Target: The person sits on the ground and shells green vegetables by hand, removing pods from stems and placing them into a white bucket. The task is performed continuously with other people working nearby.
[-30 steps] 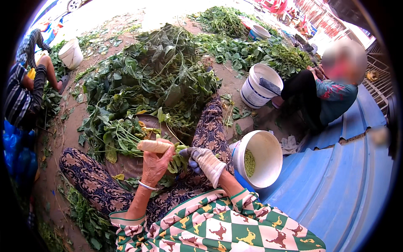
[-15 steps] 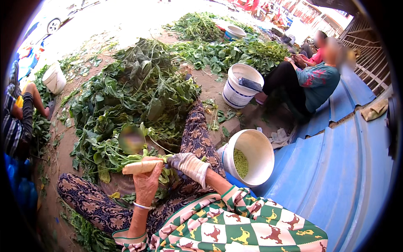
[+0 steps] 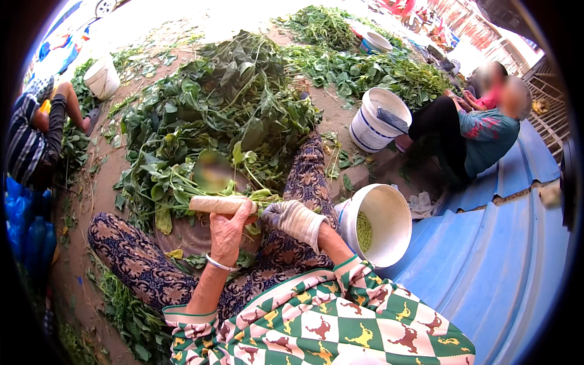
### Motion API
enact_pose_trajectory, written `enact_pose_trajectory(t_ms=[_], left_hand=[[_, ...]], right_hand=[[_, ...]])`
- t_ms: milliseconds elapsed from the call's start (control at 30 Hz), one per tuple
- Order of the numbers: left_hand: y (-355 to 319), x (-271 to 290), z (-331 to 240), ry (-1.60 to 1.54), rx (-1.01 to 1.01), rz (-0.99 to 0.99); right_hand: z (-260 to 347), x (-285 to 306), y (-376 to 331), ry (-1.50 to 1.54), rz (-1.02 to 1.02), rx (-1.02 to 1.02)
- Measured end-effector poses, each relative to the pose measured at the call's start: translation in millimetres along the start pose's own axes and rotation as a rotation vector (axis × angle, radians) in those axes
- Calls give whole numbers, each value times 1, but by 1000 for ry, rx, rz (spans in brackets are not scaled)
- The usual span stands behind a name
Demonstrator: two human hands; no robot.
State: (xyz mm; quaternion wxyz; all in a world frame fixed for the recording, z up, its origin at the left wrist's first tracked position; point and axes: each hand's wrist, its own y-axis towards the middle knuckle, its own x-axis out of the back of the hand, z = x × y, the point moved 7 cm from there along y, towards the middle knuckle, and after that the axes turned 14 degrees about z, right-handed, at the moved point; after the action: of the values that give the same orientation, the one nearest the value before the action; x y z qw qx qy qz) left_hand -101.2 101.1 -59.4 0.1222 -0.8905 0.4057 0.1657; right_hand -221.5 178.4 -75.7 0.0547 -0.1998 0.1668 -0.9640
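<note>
My left hand (image 3: 226, 238), bare with a silver-coloured bangle at the wrist, is closed on a leafy green bean plant (image 3: 265, 196). A pale tan, roll-shaped piece (image 3: 220, 205) lies along its forefinger; whether it is worn or held I cannot tell. My right hand (image 3: 295, 220), in a greyish-white knit glove, is closed at the plant's stems just right of my left hand. Its fingertips are partly hidden. By my right knee, a white bucket (image 3: 391, 226) leans over with shelled green beans (image 3: 364, 232) inside.
A big heap of leafy plants (image 3: 213, 115) lies before my legs. Another white bucket (image 3: 368, 131) stands beyond, near a seated person in a teal top (image 3: 490, 137). Blue corrugated sheeting (image 3: 474, 243) lies on the right. At left sit another person and a white bucket (image 3: 102, 78).
The whole view has shifted, so most things stand farther right. My gloved right hand has drawn slightly away from the tan roll's end. Both hands stay at the plant.
</note>
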Motion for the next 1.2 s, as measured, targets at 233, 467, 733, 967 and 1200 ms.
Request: enact_pose_trajectory(t_ms=[233, 467, 733, 967, 1200], left_hand=[[-12, 2, -12, 233, 5, 7], [-9, -1, -3, 286, -24, 41], [-12, -12, -1, 657, -155, 32], [-4, 0, 4, 342, -10, 104], [-5, -2, -8, 209, 12, 139]], right_hand=[[21, -12, -5, -313, -97, -389], [12, -17, -9, -404, -205, -275], [-1, -23, -7, -306, -252, -274], [-14, -33, -15, 658, -193, -83], [-20, -38, -16, 871, 42, -112]])
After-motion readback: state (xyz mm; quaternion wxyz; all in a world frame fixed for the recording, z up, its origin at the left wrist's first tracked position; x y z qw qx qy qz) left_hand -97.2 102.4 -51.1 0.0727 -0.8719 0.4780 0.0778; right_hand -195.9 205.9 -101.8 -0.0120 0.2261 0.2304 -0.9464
